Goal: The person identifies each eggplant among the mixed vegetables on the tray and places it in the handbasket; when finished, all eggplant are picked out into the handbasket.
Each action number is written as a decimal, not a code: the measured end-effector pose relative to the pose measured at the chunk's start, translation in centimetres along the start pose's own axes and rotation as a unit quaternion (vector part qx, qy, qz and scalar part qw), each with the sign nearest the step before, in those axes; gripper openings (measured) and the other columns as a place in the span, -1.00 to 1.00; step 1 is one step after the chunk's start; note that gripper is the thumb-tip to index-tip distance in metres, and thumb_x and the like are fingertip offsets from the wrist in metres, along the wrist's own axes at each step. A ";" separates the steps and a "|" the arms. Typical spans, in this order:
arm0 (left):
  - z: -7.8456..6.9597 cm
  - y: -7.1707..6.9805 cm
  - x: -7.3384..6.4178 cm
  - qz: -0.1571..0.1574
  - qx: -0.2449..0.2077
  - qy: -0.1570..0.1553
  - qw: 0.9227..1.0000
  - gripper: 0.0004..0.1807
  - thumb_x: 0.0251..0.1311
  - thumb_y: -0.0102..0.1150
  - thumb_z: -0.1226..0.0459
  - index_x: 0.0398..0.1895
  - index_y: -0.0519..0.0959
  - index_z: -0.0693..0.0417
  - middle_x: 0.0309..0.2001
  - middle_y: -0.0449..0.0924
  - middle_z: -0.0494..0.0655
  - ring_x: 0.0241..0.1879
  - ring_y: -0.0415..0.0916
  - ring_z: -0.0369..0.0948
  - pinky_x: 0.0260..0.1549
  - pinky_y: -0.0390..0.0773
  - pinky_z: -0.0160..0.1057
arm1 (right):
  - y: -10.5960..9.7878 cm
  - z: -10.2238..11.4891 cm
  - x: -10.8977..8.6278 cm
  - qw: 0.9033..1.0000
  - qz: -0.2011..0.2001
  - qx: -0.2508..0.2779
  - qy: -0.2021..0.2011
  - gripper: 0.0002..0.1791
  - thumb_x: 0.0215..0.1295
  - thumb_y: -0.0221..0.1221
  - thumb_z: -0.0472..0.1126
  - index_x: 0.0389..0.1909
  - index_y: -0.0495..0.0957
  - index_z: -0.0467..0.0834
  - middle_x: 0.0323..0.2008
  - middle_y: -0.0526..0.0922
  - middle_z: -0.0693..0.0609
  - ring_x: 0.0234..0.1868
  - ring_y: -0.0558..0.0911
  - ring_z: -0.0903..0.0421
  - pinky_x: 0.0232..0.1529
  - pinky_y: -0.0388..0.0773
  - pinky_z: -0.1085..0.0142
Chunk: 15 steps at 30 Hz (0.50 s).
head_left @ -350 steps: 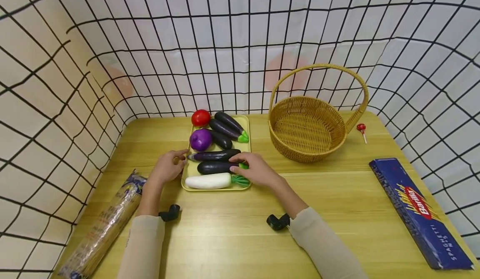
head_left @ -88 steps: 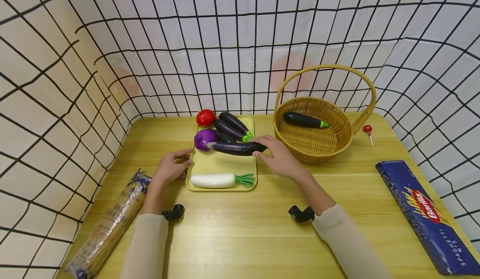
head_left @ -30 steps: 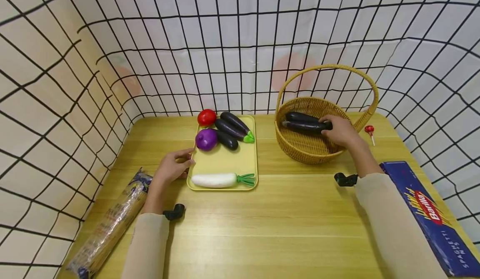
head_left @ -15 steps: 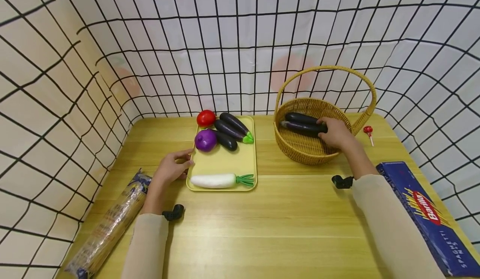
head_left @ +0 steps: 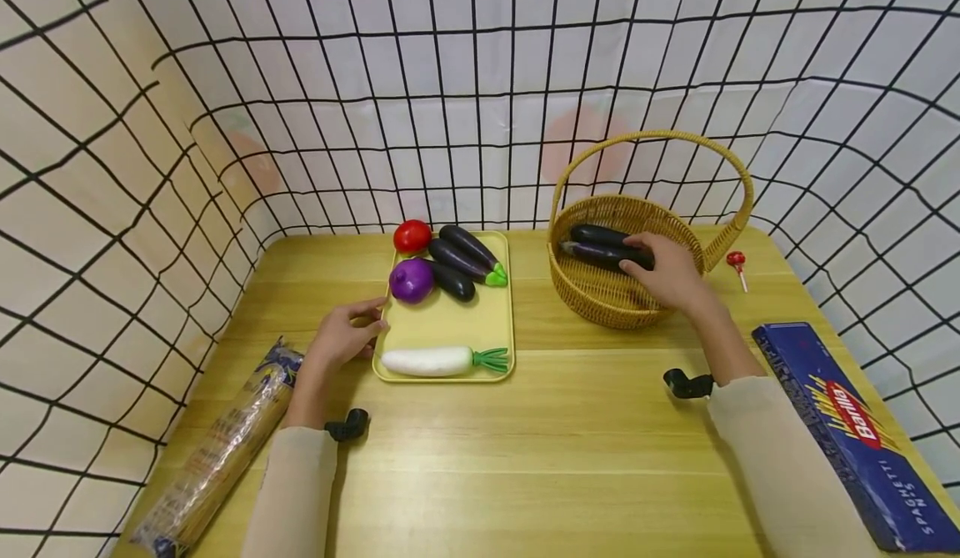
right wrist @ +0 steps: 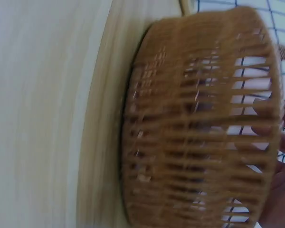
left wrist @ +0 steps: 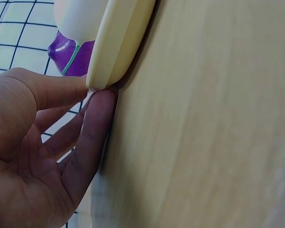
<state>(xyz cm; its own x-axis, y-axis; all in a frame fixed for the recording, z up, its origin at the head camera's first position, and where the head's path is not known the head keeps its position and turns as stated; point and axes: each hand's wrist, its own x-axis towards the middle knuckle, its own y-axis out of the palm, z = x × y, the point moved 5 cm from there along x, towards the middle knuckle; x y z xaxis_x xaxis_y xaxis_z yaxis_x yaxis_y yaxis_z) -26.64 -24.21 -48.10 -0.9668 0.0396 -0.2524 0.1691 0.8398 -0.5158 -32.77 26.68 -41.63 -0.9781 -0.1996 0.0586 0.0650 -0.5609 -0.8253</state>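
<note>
In the head view, my left hand holds the left rim of a yellow tray; the left wrist view shows thumb and fingertip meeting at its edge. On the tray lie a tomato, a round purple vegetable, several dark eggplants and a white radish. Two eggplants lie side by side in the wicker basket. Over the nearer eggplant is my right hand, thumb and fingers spread apart. The basket wall partly hides this hand in the right wrist view.
A clear bag of noodles lies at the left, and a blue spaghetti box at the right. The basket's tall handle arches over it. A red lollipop lies right of the basket. Black wire grid surrounds the table.
The first eggplant, then the second, went from the tray into the basket with my right hand. Its fingers have now spread and let go of the second one. My left hand has stayed at the tray.
</note>
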 end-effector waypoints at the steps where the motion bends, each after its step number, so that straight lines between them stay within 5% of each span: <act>1: 0.0 0.0 0.0 0.000 0.000 0.000 1.000 -0.45 0.47 0.20 0.17 0.50 0.43 -0.17 0.24 0.50 0.10 -0.30 0.59 -0.16 -0.36 0.73 -0.26 | 0.0 0.4 -0.2 1.000 -0.005 0.011 -0.001 -0.44 0.55 0.13 -0.06 0.43 0.37 -0.26 0.35 0.44 -0.36 0.35 0.42 -0.37 0.33 0.36 -0.29; 15: 0.1 0.1 0.2 0.000 -0.004 0.002 1.000 -0.44 0.48 0.19 0.17 0.51 0.41 -0.16 0.25 0.49 0.12 -0.28 0.58 -0.15 -0.34 0.73 -0.25 | 3.0 7.8 -1.5 0.986 -0.032 0.140 -0.083 -0.50 0.54 0.17 -0.03 0.36 0.45 -0.19 0.26 0.55 -0.20 0.24 0.55 -0.15 0.25 0.55 -0.07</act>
<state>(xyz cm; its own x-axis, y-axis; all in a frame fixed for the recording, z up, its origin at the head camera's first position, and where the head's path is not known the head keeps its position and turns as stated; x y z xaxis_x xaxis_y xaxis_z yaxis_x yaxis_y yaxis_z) -26.75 -24.19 -48.30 -0.9675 0.0419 -0.2494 0.1678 0.8442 -0.5091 -29.60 19.09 -39.80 -0.9375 -0.2727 0.2163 0.0788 -0.7717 -0.6310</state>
